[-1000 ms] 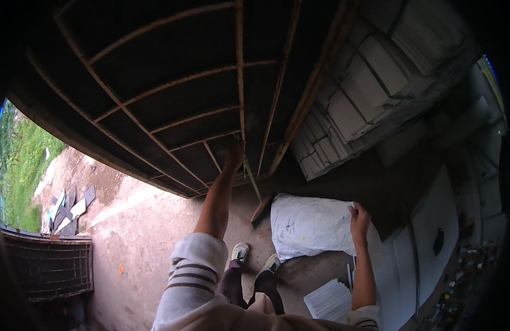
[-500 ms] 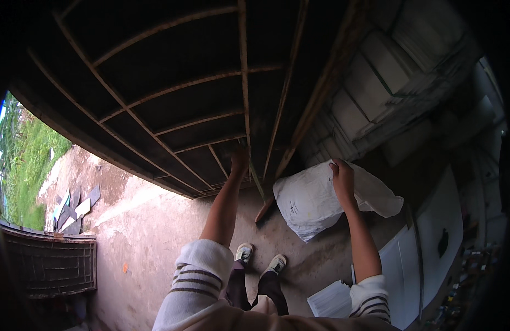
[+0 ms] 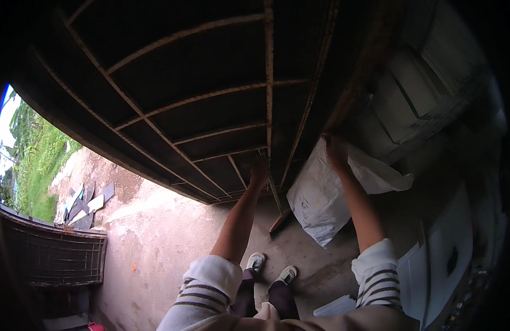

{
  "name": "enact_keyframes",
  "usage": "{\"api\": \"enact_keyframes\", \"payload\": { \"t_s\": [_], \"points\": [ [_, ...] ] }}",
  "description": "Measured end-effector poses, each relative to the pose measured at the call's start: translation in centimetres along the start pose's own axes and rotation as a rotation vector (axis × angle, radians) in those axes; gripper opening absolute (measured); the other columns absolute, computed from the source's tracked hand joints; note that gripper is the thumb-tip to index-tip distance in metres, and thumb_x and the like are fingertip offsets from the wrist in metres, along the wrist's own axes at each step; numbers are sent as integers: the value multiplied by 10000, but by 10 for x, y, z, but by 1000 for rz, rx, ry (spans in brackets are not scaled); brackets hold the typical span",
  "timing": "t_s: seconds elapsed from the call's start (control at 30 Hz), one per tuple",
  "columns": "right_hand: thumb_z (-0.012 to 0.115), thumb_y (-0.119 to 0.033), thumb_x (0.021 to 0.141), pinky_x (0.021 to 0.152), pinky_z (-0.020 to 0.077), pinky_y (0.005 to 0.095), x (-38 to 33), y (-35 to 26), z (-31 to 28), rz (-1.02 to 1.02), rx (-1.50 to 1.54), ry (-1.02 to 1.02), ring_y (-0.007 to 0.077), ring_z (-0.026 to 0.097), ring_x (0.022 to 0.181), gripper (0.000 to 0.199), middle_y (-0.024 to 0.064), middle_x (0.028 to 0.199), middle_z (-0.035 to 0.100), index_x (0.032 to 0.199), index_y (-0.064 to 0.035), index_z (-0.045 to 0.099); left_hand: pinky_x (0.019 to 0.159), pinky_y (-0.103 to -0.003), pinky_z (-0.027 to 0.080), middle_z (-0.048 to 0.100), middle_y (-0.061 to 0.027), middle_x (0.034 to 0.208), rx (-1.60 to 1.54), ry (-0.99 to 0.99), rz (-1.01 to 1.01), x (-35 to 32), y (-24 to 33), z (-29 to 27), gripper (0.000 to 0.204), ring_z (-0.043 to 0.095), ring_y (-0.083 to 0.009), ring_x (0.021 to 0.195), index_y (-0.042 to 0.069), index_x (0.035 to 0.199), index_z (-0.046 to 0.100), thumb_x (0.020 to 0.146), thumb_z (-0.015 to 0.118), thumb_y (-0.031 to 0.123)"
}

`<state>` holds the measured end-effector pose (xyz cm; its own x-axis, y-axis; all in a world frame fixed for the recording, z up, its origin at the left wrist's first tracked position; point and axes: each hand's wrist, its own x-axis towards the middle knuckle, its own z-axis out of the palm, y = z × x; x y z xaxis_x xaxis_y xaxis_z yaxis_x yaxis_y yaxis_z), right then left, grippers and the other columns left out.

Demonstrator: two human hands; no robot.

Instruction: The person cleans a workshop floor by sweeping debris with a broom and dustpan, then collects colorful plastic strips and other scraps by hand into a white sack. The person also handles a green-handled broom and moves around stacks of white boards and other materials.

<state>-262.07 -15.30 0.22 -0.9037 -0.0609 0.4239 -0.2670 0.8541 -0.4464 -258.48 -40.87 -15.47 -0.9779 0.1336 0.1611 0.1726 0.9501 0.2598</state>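
My left hand (image 3: 260, 170) rests on the lower bars of a dark metal gate (image 3: 211, 105) in front of me. It grips one of the thin rusty bars near the gate's bottom edge. My right hand (image 3: 336, 150) is raised and shut on the top of a white woven sack (image 3: 321, 201). The sack hangs off the ground beside the gate's right edge. Both sleeves are white with dark stripes. My shoes (image 3: 271, 269) stand on the concrete below.
A grey plank wall (image 3: 415, 94) runs on the right. Flat white sheets (image 3: 437, 270) lie at the lower right. A rusty mesh panel (image 3: 51, 254) sits at the left, with loose slabs (image 3: 87, 201) and grass (image 3: 34, 160) beyond.
My right hand has lifted the white sack from the ground up to the gate's right edge. My left hand has stayed on the gate bars.
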Motion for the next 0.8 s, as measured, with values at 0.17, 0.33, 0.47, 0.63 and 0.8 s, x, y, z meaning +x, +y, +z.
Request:
{"api": "enact_keyframes", "payload": {
  "t_s": [0.17,0.33,0.47,0.63,0.8],
  "points": [
    [524,-116,793,729,425,399,1,16,0,-14,-53,30,346,562,841,166,190,864,597,899,-20,608,802,-446,418,439,-263,1107,-18,-245,-138,7,41,-8,331,481,-377,994,42,1179,432,876,398,171],
    [523,-124,796,665,448,394,18,-3,15,-110,-31,76,344,583,752,157,184,792,602,878,-32,619,784,-472,435,370,-298,1196,-40,-153,-318,12,-3,8,420,463,-420,1017,-16,1228,349,882,401,215],
    [527,-146,800,633,454,392,22,16,24,-111,-179,14,338,590,712,168,196,772,598,866,-21,617,709,-456,473,428,-316,1139,53,-3,-197,2,9,5,489,524,-433,916,-63,1215,302,878,420,271],
    [530,-156,799,655,449,392,17,24,20,-83,-98,43,338,586,738,175,202,776,594,855,-14,616,681,-474,468,549,-286,915,-542,167,-580,-31,49,-30,465,549,-440,839,-12,1167,330,845,469,292],
    [534,-161,798,706,435,391,18,1,11,-167,27,73,330,577,801,173,187,823,600,885,-36,617,696,-485,455,559,-275,903,-623,189,-586,-49,62,-46,421,534,-441,865,15,1131,346,841,470,293]
  ]
}}
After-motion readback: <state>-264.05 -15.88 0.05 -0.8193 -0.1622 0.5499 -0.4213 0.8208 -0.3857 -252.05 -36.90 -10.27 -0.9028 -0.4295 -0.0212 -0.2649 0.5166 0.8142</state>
